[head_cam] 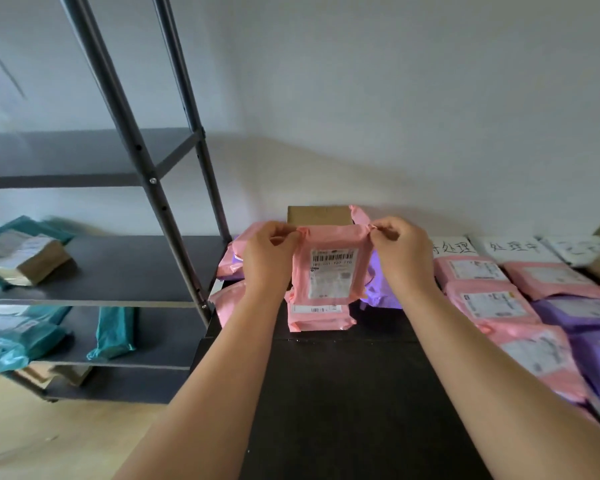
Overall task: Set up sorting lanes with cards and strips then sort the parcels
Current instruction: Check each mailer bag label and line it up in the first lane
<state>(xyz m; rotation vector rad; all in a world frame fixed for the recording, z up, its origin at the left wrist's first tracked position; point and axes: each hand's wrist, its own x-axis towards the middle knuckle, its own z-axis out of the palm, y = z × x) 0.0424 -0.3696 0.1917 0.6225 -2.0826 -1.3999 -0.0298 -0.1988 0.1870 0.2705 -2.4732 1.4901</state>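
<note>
Head view: left hand [269, 252] and right hand [400, 252] each pinch a top corner of a pink parcel [329, 271]. They hold it upright, label toward the camera, above the dark table [343, 393] and just over a second pink parcel [321, 318] lying flat, with a cardboard box [319, 215] behind near the wall. To the right, handwritten cards [515, 245] sit along the table's back edge with rows of pink and purple parcels [492, 303] in front of them, the rightmost card apparently written on but too blurred to read; left of the table, a grey shelf unit [136, 265] carries teal parcels [113, 332].
</note>
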